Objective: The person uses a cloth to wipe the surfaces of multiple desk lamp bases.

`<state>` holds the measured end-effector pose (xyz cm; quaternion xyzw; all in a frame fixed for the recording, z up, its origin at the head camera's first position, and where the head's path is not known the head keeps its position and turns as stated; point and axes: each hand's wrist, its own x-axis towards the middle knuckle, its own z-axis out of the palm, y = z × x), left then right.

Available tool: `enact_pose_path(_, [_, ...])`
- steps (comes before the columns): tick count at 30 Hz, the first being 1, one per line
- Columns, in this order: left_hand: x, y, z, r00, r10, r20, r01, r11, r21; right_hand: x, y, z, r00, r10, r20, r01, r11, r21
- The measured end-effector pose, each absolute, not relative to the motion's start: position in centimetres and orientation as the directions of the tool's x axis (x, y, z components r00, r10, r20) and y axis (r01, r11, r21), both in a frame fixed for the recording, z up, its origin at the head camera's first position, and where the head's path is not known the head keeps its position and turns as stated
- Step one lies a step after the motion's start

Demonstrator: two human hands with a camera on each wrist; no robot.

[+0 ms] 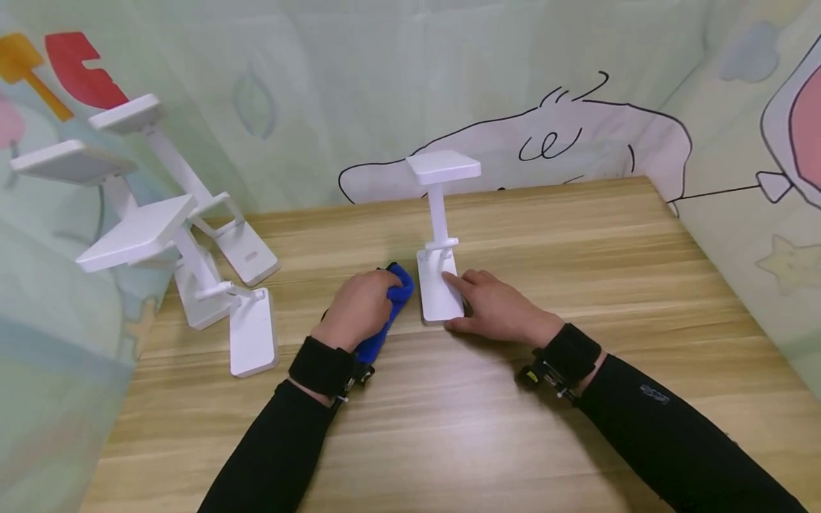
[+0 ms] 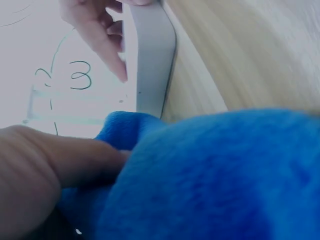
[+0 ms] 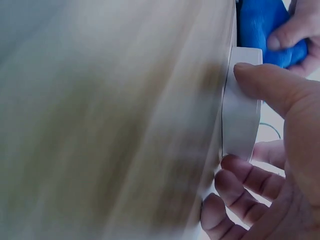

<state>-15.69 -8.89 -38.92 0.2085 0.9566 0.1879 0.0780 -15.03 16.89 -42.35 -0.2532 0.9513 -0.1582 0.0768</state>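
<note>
A white folding desk lamp (image 1: 431, 288) stands upright on the wooden table, its flat head raised above the base. My right hand (image 1: 497, 306) holds the lamp's base from the right, with the thumb on its near end and the index finger on its top. Bunched in my left hand (image 1: 355, 310) is a blue cloth (image 1: 402, 281), just left of that base. In the left wrist view the cloth (image 2: 210, 175) fills the lower part, with the thumb pressed on it. The right wrist view shows the thumb against the base's end face (image 3: 242, 115).
Three similar white lamps stand close together at the table's left: a front one (image 1: 252, 335), a back one (image 1: 250, 253) and one between, its head (image 1: 70, 160) overhanging the edge. A printed curtain (image 1: 385, 71) hangs around the wooden table (image 1: 577, 271).
</note>
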Motion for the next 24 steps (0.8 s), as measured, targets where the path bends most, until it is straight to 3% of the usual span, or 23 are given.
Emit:
enact_pose_path(8, [-13.8, -8.9, -38.9, -0.912, 0.376, -0.163, 0.301, 0.885, 0.355, -15.6, 18.3, -42.1, -0.87, -0.47, -0.147, -0.385, 0.835, -0.395])
enact_pose_path(14, [-12.9, -8.6, -39.2, -0.924, 0.354, -0.146, 0.282, 0.886, 0.368, -15.3, 17.9, -41.7, -0.906, -0.399, -0.142, -0.323, 0.867, -0.379])
enact_pose_path(19, [-12.8, -8.4, -39.2, -0.922, 0.362, -0.135, 0.296, 0.887, 0.355, -13.8, 15.4, -42.1, -0.962, -0.271, -0.039, -0.243, 0.909, -0.339])
enact_pose_path(24, [-12.9, -8.3, -39.2, -0.921, 0.365, -0.14, 0.298, 0.887, 0.351, -12.6, 14.1, -42.7, -0.959, -0.252, 0.125, -0.276, 0.931, -0.24])
